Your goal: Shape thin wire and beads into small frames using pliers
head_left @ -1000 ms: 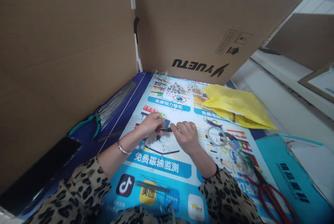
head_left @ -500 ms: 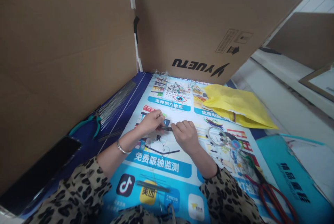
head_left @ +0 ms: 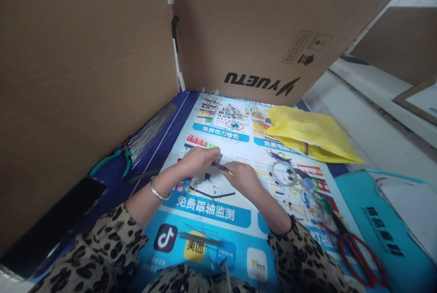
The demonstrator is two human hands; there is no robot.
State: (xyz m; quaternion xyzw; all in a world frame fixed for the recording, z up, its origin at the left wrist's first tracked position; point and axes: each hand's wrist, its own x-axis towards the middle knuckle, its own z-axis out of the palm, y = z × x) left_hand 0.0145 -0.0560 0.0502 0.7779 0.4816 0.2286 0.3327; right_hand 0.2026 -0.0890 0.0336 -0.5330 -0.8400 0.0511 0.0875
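Head: left grip (head_left: 200, 161) closed (dark rod (head_left: 221, 167)).

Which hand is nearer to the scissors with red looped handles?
Right. The right hand is up and left of the scissors in the picture; the left hand is farther left, beyond it.

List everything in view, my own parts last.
Slim tool: one, dark, centre
Printed sheet: one, blue, white, centre
Wires: many, grey, left, near centre
Pliers: one, teal handles, left
Slab: one, black, near left
Ring: one, clear, centre right
Bag: one, yellow, far right
Packet: one, teal, right
Scissors: one, red handles, near right
Cardboard panels: three, brown, left, back, right
Bracelet: one, silver, left wrist
Sleeves: two, patterned, near
Left hand, right hand: one each, bare, centre
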